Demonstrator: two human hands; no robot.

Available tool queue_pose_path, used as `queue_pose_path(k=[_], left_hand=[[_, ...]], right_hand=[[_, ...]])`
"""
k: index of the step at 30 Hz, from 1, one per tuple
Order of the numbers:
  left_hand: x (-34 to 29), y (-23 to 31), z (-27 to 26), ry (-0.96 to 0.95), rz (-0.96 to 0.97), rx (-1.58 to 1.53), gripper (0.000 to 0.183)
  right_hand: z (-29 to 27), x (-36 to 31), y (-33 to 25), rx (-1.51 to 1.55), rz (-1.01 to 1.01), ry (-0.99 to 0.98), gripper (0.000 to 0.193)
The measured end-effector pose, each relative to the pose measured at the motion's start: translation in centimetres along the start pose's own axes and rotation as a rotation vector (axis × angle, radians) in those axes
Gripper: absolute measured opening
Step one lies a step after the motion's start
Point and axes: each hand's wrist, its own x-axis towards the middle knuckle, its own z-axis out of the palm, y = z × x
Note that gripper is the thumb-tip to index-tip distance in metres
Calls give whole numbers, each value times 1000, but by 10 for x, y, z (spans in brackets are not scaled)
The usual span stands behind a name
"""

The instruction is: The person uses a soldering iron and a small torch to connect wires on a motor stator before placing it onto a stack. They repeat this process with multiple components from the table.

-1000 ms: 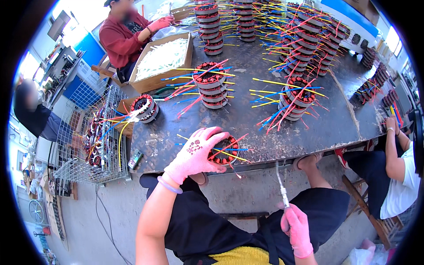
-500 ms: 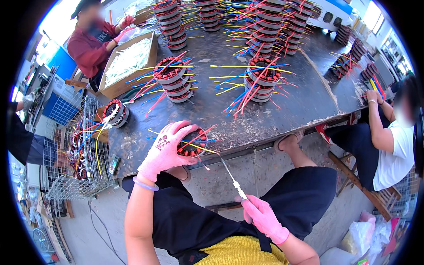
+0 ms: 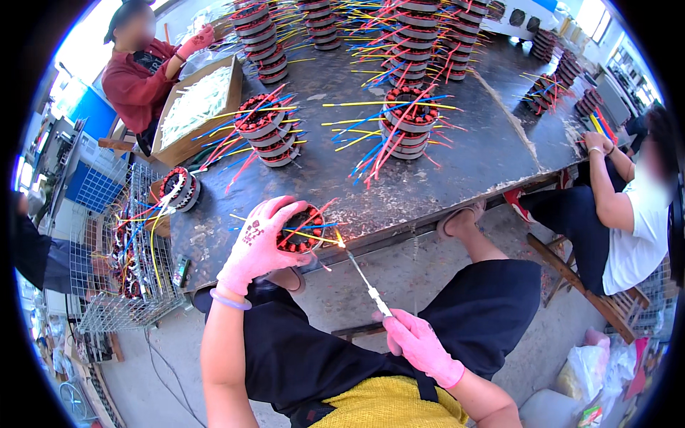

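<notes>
Pink-gloved, my left hand (image 3: 260, 242) wraps round a motor stator (image 3: 303, 239), a grey ring with dark windings and red, blue and yellow leads sticking out. It is held in front of the table's near edge. My right hand (image 3: 421, 346), also in a pink glove, is closed on the white handle of a long-necked lighter (image 3: 369, 287). Its thin metal stem points up and left. A small orange flame (image 3: 340, 241) glows at the tip, touching the end of a yellow lead.
Stacks of wired stators (image 3: 409, 121) stand on the dark worn table (image 3: 342, 171). A pair of stators (image 3: 180, 189) sits at its left corner, beside a wire basket (image 3: 128, 307). One person (image 3: 143, 78) works by a cardboard box (image 3: 200, 107); another (image 3: 628, 192) sits at right.
The lighter's tip has moved slightly up and left to the lead end, and an orange flame now shows there. At far left, the other person has raised a gloved hand.
</notes>
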Motion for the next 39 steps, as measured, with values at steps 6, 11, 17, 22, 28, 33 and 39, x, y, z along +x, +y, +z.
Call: queue_pose_path(k=[6,11,17,22,28,33,39], left_hand=[[0,-1,2,-1,-2,11,87],[0,0,1,-8,-1,23,86],[0,-2,2,-14,-5,18,87],[-1,0,0,-20,-14,41,88],[-1,-1,3,-10,-9,44,89],[0,0,2,-8,-19,45,88],[-1,-1,4,0,-21,44,87]], right_hand=[[-2,-1,-1,10,5,-4,34],[0,-3,-5,-16,-9,9,35],[0,-1,-6,-11,3,1,34],[0,-3,-8,9,15,6,33],[-3,-1,-5,-88,-48,-22,33],[-1,-1,-3,2,-16,-4,33],[-2,-3,-13,-75,-5,3,33]])
